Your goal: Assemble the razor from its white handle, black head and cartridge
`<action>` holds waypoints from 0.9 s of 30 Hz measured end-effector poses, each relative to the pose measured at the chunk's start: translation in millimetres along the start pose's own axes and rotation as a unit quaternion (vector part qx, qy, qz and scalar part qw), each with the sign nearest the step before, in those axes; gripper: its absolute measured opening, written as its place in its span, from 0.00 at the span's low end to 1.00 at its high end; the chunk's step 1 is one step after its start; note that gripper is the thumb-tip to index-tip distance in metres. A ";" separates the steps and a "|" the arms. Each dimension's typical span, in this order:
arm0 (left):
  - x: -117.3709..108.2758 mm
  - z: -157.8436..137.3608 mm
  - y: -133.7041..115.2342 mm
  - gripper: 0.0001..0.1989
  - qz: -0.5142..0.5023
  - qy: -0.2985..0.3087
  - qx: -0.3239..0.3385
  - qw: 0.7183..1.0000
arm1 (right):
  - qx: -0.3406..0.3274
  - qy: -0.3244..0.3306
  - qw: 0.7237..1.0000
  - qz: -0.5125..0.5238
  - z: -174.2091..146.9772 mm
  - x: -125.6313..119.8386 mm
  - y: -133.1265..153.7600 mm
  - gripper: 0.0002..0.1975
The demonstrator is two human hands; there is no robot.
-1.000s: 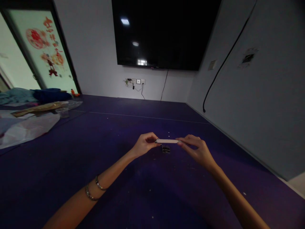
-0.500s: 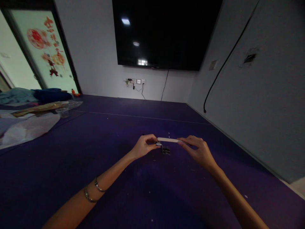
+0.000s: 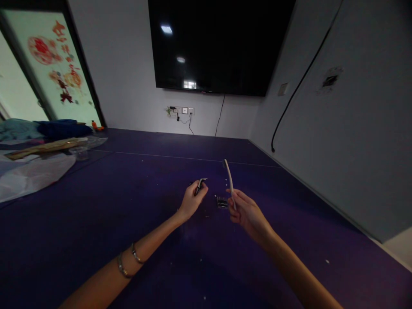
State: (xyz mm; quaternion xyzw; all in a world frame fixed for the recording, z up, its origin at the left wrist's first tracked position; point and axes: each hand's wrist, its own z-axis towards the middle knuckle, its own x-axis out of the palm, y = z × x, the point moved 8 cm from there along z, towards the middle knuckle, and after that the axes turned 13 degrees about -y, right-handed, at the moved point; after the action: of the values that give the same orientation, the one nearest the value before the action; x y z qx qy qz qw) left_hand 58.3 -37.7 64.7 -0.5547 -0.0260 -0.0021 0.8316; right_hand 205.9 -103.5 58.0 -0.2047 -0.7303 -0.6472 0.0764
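In the head view my right hand (image 3: 243,211) is closed around the lower handle of a slim white toothbrush (image 3: 229,177). The brush stands nearly upright, its dark-bristled head at the top. To its left, my left hand (image 3: 192,200) pinches a small black-and-silver piece (image 3: 201,183), too small to name; part of it is hidden by the fingers. Between the hands, a small dark rectangular part (image 3: 222,202) lies on the purple surface (image 3: 180,266), close to my right fingers. The brush and the pinched piece are apart.
A black TV screen (image 3: 219,47) hangs on the far wall above sockets (image 3: 184,110) and cords. White plastic sheeting (image 3: 38,178), blue cloth (image 3: 64,128) and a small orange item (image 3: 95,125) lie at the left. A black cable (image 3: 286,105) hangs at the right.
The toothbrush has swung from level, near my left hand's piece, to nearly upright. My right hand has moved left and turned; my left hand has shifted slightly left and tilted its piece upward.
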 end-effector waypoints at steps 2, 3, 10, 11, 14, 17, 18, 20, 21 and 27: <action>-0.8 0.2 2.8 0.16 -0.007 -0.012 -0.009 1.000 | 0.048 0.019 0.998 0.036 -8.8 12.3 -13.3 0.16; -1.5 0.3 3.8 0.19 -0.009 -0.019 -0.010 1.000 | 0.065 0.026 0.996 0.051 -13.0 17.3 -19.5 0.16; 2.8 -3.2 10.5 0.21 -0.015 -0.010 -0.003 1.000 | 0.132 0.027 0.984 0.120 -36.4 28.3 -50.5 0.16; 4.3 -4.4 10.9 0.21 -0.015 -0.005 -0.002 1.000 | 0.136 0.023 0.982 0.132 -37.5 27.3 -51.2 0.16; 8.8 -8.5 10.8 0.19 -0.027 0.016 -0.004 1.000 | 0.142 0.029 0.977 0.158 -39.1 25.6 -49.7 0.16; 9.4 -11.0 10.3 0.18 -0.032 0.023 -0.018 0.999 | 0.148 0.046 0.975 0.158 -44.3 26.2 -50.1 0.15; 8.4 -11.1 9.8 0.18 -0.030 0.019 -0.020 0.999 | 0.150 0.048 0.975 0.154 -47.2 26.1 -51.2 0.14; 6.1 -10.6 8.3 0.18 -0.027 0.009 -0.017 0.999 | 0.156 0.045 0.976 0.145 -53.4 25.2 -53.7 0.13; 5.5 -10.3 7.8 0.18 -0.028 0.005 -0.017 0.999 | 0.158 0.041 0.976 0.141 -55.9 24.5 -54.4 0.13; 8.5 -13.4 7.4 0.19 -0.054 0.013 -0.027 0.998 | 0.139 0.024 0.981 0.131 -56.9 23.2 -47.1 0.14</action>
State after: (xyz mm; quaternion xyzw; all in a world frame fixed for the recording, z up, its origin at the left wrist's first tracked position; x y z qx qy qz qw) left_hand 67.6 -47.0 53.2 -0.5750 -0.0452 -0.0553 0.8150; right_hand 157.4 -158.1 32.3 -0.2706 -0.7777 -0.5288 0.2056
